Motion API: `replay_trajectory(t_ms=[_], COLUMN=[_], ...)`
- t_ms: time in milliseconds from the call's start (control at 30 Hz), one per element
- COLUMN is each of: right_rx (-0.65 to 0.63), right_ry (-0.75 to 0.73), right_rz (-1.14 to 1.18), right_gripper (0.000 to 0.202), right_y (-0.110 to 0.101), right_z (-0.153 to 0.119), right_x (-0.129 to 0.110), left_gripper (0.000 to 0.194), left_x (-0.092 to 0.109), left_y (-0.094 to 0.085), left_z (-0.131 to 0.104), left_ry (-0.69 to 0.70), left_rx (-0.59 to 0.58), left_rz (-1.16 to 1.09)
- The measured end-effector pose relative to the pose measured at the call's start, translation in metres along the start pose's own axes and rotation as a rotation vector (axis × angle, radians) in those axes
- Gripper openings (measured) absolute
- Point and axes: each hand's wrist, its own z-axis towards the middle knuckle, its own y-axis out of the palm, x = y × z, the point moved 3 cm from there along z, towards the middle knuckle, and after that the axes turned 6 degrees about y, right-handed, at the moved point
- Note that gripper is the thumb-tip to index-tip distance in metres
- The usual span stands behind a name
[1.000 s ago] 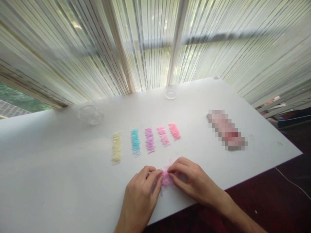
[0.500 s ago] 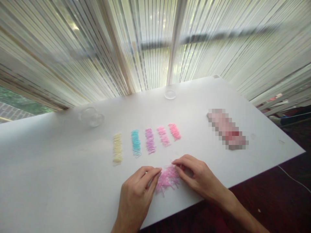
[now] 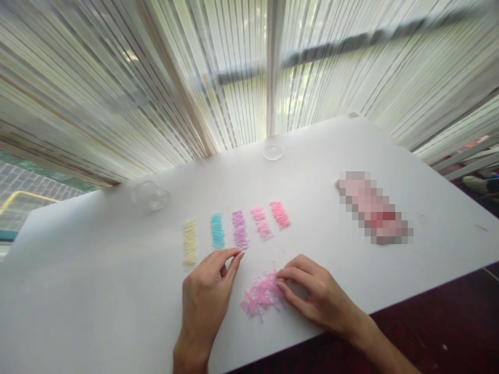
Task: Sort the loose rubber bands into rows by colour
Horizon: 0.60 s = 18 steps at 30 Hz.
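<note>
While the R hand (image 3: 319,293) is at the right edge of the pink-lilac pile of small bands (image 3: 262,296), the L hand (image 3: 206,296) is up & left of that pile, fingertips at the near end of the lilac band row (image 3: 239,228).

Head view: L hand grip is narrow, thumb & index tips together; can't tell if a band is btwn them. R hand grip is narrow too, tips nearly meeting & touching the pile's edge; can't tell if it's pinching a band. Pile lies loose on the white desk (image 3: 117,291), btwn the hands & near the desk's front edge, w/ thin loops sticking out, esp. at its far side.

Beyond the pile, 5 short rows of bands lie side by side, well apart from it. Lilac row is beyond & a bit left; light pink band row (image 3: 261,223) is about straight beyond; coral-pink band row (image 3: 280,215) is beyond & slightly right. Blue band row (image 3: 218,230) is farther left than the lilac, & yellow band row (image 3: 189,243) is leftmost.

Much farther beyond the pile, close to the desk's far edge, is a round clear dish (image 3: 272,152). Far left & beyond: clear round containers (image 3: 150,196), exact no. hard to tell. Right & beyond the pile: a long pink item (image 3: 372,208) w/ a red patch, pixelated, so type n/a. Striped curtain (image 3: 241,62) hangs past the desk's far edge; dark red floor (image 3: 436,322) shows right & nearer than the pile.
</note>
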Motion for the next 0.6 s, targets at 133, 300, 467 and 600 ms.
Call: replay_trajectory(t_ms=[133,300,467,600], right_rx=[-0.026,-0.041,-0.027,-0.019], right_ry=[-0.036,-0.037,-0.013,0.022], right_rz=[-0.042,-0.053,-0.008,-0.011], right_gripper=[0.008,0.008,0.012,0.013], right_y=[0.001,0.001,-0.001,-0.002], right_z=[0.0,-0.001,-0.001,-0.003], right_x=[-0.001,-0.002,-0.003,-0.007], left_gripper=[0.024,0.025,0.024,0.021], left_x=[-0.004,-0.007,0.002,0.021], left_y=[0.009,0.012,0.002,0.01], left_z=[0.006,0.002,-0.008,-0.021], left_ry=[-0.013,-0.025,-0.003,0.069], left_rx=[-0.017,-0.012,0.005,-0.126], left_rz=[0.131,0.188,0.111,-0.072])
